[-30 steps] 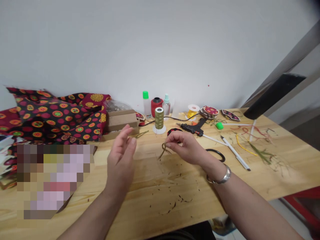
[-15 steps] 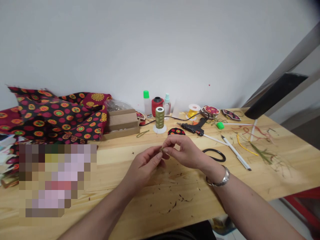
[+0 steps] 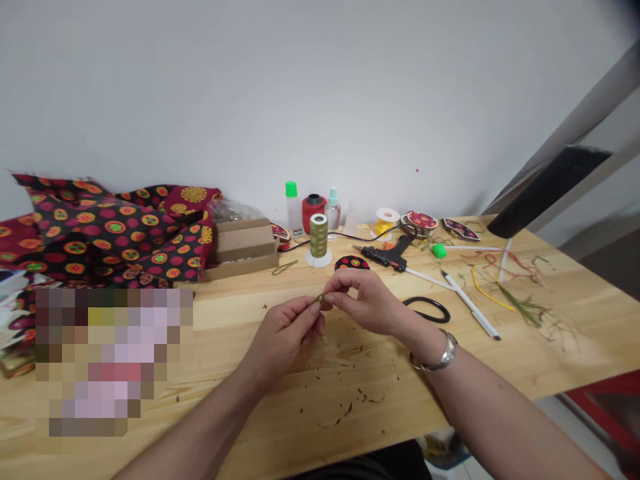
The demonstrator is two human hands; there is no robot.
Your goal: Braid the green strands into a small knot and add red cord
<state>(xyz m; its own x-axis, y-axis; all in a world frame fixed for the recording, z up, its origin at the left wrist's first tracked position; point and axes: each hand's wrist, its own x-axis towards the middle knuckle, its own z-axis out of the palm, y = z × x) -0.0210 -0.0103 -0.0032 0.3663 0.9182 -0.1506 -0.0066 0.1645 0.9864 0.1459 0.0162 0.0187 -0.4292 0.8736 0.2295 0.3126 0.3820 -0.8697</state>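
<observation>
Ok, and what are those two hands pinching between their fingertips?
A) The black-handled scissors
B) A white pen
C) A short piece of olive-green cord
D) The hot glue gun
C: the left hand and right hand meet on a short piece of olive-green cord, while the black-handled scissors and hot glue gun lie on the table.

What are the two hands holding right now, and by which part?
The left hand and right hand both pinch a short olive-green cord between their fingertips; the fingers hide which part of the cord.
</observation>
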